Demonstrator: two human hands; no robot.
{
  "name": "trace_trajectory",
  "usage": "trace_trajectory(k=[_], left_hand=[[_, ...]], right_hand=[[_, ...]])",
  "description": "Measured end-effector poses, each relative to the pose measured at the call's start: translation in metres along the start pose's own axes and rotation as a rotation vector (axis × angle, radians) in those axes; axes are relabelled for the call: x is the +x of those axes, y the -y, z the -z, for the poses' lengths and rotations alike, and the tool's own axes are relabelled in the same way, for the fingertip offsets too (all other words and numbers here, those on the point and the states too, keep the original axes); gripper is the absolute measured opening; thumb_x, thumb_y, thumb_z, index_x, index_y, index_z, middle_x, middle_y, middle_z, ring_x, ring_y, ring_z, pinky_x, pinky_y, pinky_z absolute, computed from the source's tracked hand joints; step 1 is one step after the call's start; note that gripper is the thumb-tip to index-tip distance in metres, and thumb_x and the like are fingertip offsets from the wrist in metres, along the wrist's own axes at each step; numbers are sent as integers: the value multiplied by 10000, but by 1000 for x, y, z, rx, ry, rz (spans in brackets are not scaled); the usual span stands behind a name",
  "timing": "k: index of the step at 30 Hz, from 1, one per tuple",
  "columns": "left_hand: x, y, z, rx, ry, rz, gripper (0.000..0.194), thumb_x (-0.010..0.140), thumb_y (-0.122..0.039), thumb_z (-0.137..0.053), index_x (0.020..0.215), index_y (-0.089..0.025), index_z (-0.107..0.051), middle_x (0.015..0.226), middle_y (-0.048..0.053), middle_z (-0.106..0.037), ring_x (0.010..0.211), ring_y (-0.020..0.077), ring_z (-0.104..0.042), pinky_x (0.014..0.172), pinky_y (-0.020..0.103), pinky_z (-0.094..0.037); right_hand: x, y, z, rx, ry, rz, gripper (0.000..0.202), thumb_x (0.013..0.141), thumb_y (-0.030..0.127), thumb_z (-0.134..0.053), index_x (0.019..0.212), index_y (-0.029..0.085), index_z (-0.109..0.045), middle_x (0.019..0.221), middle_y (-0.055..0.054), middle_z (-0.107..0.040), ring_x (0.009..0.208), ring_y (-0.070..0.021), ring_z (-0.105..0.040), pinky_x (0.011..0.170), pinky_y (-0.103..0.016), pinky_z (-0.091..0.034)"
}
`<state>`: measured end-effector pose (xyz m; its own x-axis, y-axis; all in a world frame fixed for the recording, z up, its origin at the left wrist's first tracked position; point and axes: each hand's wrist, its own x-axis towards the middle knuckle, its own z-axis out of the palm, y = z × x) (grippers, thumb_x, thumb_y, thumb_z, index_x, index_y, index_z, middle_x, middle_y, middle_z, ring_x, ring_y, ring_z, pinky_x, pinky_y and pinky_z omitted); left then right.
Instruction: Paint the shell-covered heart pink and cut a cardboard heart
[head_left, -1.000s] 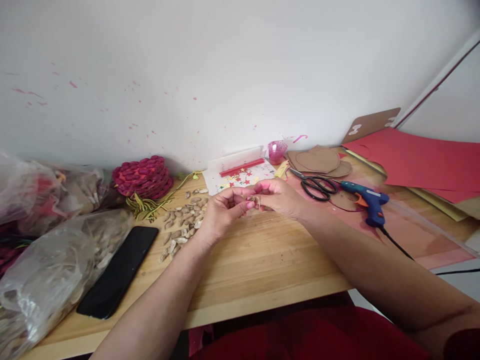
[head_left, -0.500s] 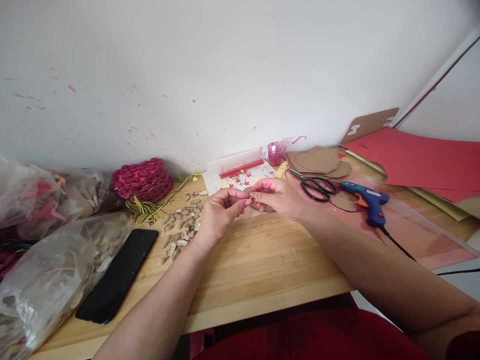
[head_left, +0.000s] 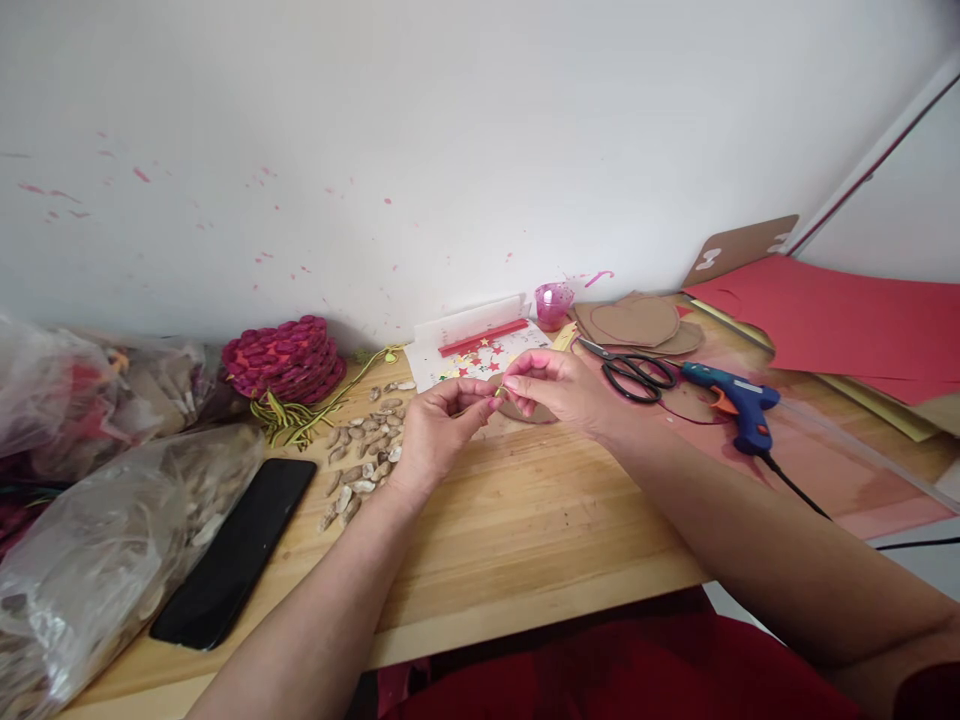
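Between my fingertips is a small yellow-green piece (head_left: 499, 392) that looks like a bit of cord; its exact shape is too small to tell. My left hand (head_left: 448, 420) pinches it from the left. From the right, my right hand (head_left: 551, 388) has thumb and forefinger closed at the same piece. Just beneath my right hand lies a brown cardboard piece (head_left: 541, 412), partly hidden. Peanut shells (head_left: 366, 445) are spread left of my left hand. Behind my hands, star cut-outs (head_left: 480, 362) lie on a white sheet (head_left: 429, 365) with a red strip (head_left: 484, 338).
On the right lie black-handled scissors (head_left: 637, 378), a blue glue gun (head_left: 739, 405) with a cord, cardboard shapes (head_left: 637, 322) and red paper (head_left: 847, 320). A pink cup (head_left: 553, 305) stands by the wall. Leftward are a magenta stack (head_left: 285, 360), yellow-green cords (head_left: 289, 420), a phone (head_left: 236, 555) and plastic bags (head_left: 127, 560).
My right hand has shifted slightly right and up, its fingers now a little apart from my left. The yellow-green piece and the cardboard beneath show more.
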<state>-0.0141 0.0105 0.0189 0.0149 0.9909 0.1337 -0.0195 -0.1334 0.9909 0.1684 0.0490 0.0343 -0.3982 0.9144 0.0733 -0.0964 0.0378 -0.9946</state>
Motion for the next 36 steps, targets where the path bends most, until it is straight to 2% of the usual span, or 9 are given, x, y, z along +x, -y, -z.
trace_trajectory(k=[3, 8, 15, 20, 24, 31, 36], left_hand=[[0, 0, 1, 30, -13, 14, 329, 660, -350, -903, 911, -167, -795, 712, 21, -726, 594, 109, -589, 571, 230, -477], [1, -1, 2, 53, -24, 14, 303, 656, -375, -902, 851, -166, -803, 687, 18, -709, 574, 97, -547, 550, 223, -433], [0, -3, 2, 133, -23, -15, 280, 706, -399, -860, 825, -158, -782, 691, 18, -694, 572, 97, -528, 541, 220, -401], [-1, -3, 2, 189, -14, -72, 249, 755, -387, -815, 810, -154, -748, 704, 19, -691, 587, 107, -542, 560, 226, -411], [-1, -1, 2, 228, -13, -93, 228, 778, -370, -787, 824, -153, -734, 728, 21, -691, 602, 107, -549, 567, 223, -412], [-1, 0, 1, 330, -13, -137, 173, 800, -322, -737, 843, -155, -718, 798, 38, -721, 676, 132, -614, 644, 242, -471], [-2, -1, 0, 390, -13, -179, 146, 818, -306, -716, 848, -164, -722, 828, 41, -736, 726, 151, -648, 696, 261, -498]], right_hand=[[-1, 3, 0, -16, -5, -2, 249, 729, 364, -799, 771, 182, -634, 623, 11, -616, 577, -114, -554, 551, -257, -482], [-1, 4, 1, -67, -24, -1, 162, 711, 305, -740, 745, 187, -634, 591, 31, -571, 550, -107, -522, 538, -250, -452], [0, 5, 2, -100, -52, -27, 173, 697, 315, -728, 718, 190, -610, 608, 37, -546, 530, -95, -481, 511, -244, -395], [-3, 7, 1, -214, -10, 18, 201, 748, 367, -723, 802, 181, -667, 648, 22, -566, 559, -103, -464, 515, -254, -346], [-5, 7, 1, -324, 13, 43, 227, 777, 387, -720, 873, 184, -689, 584, 45, -508, 532, -103, -425, 496, -251, -307], [-6, 7, 2, -481, -12, 101, 220, 764, 364, -700, 849, 162, -716, 576, 50, -477, 541, -96, -394, 501, -244, -284], [-6, 10, 0, -526, -31, 70, 200, 763, 336, -668, 828, 153, -718, 587, 38, -512, 545, -98, -399, 502, -243, -292]])
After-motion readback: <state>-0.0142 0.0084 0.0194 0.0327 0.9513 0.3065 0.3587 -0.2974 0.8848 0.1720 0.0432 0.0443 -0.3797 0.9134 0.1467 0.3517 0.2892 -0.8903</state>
